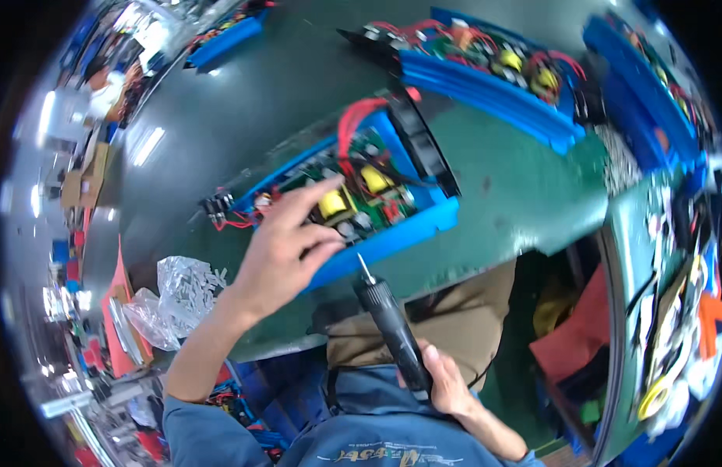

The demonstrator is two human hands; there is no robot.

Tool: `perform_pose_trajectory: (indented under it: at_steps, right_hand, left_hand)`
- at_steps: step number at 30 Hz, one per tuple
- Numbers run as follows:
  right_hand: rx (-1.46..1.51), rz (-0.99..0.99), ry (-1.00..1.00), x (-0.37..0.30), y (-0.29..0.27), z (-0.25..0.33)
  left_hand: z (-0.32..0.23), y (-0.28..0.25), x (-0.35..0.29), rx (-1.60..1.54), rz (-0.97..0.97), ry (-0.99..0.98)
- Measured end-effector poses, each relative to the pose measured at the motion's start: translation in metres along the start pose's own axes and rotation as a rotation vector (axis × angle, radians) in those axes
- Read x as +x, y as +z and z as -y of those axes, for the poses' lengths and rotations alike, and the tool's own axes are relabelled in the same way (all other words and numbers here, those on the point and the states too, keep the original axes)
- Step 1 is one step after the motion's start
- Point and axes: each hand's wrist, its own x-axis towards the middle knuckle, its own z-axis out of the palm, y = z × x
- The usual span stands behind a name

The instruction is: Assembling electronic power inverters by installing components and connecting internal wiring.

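Observation:
My left hand point(279, 249) reaches over a blue metal housing point(423, 223) on the green bench, fingers spread around the edge of a circuit board point(369, 214). Its fingertips are close to a yellow-wrapped transformer point(334, 203); I cannot tell whether they touch it. Red wires point(349, 128) rise from the board, and a black end panel point(423, 144) stands at the housing's far right end. In front of my body, my right hand point(448, 381) grips a black electric screwdriver point(394, 331). Its bit points up at the housing's near wall, apparently clear of it.
More blue housings with boards lie at the back right point(486, 97), far right point(641, 86) and far left point(228, 40). A clear plastic bag of small pale parts point(186, 292) sits left of my arm. Tools and tape point(672, 342) crowd a side surface on the right.

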Motion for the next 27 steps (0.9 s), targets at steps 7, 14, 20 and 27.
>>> perform_pose_trajectory:
  at_steps: [7,14,20,27]
  right_hand:
    - [0.285,0.140,0.177,0.002,-0.007,-0.001]
    - [0.339,0.128,0.231,0.000,-0.007,-0.001]
    - [0.254,0.072,0.231,-0.006,-0.003,0.016]
    - [0.219,0.027,0.247,-0.008,0.004,0.020]
  left_hand:
    - [0.009,-0.002,-0.009,-0.064,-0.045,-0.011]
    - [0.021,-0.007,-0.002,-0.096,-0.016,0.038]
    - [0.014,-0.007,0.000,-0.091,0.082,0.027]
    - [-0.016,-0.016,-0.009,-0.016,0.220,-0.038]
